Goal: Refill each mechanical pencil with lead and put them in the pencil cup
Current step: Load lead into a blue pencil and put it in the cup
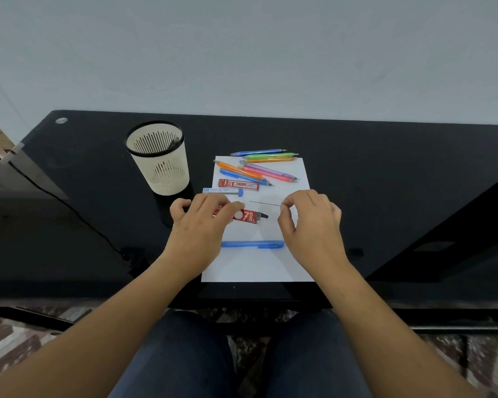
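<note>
On a white sheet of paper lies a blue mechanical pencil, near me and crosswise. My right hand pinches one end of a thin dark lead between thumb and forefinger. My left hand grips a red lead case lying flat on the paper. Several coloured mechanical pencils are piled at the paper's far edge. The cream slotted pencil cup stands left of the paper with a dark item inside.
A second red lead case and a clear tube with a blue cap lie between the pile and my hands. The black desk meets a pale wall behind. A cable runs across the left side.
</note>
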Available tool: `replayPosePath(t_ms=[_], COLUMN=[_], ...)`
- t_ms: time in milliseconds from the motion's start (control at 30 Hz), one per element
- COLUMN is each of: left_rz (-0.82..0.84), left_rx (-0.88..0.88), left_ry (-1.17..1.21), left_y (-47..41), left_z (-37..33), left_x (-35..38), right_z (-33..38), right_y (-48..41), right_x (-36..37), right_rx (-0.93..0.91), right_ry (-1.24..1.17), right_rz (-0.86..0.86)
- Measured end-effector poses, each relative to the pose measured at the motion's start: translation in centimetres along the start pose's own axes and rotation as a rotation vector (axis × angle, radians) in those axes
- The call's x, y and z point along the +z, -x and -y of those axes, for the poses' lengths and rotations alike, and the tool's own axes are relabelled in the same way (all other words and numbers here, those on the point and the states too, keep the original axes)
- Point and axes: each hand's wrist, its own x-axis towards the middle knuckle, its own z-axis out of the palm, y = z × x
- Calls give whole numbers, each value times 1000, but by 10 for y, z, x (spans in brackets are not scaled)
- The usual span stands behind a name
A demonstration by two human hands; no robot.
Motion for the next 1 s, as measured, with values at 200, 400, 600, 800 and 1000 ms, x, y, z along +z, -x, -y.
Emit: replayPosePath(t_ms=[200,400,600,800,1000], left_rz=[-82,-86,-98,15,223], left_rx=[57,53,25,-128,-197], left_ry=[6,7,33,-86,-160], left_y=[-1,-2,0,-2,-8], left_z=[-4,-3,-9,-6,1], left_x=[-3,-4,-3,-5,-2], right_z=[6,6,8,1,-5], right_y=[-6,-8,-4,-4,-3], right_x=[3,2,9,6,7], right_rx=[-13,-16,-41,-40,-45], right_ry=[12,12,17,24,45], right_rz=[3,3,-36,-30,-13])
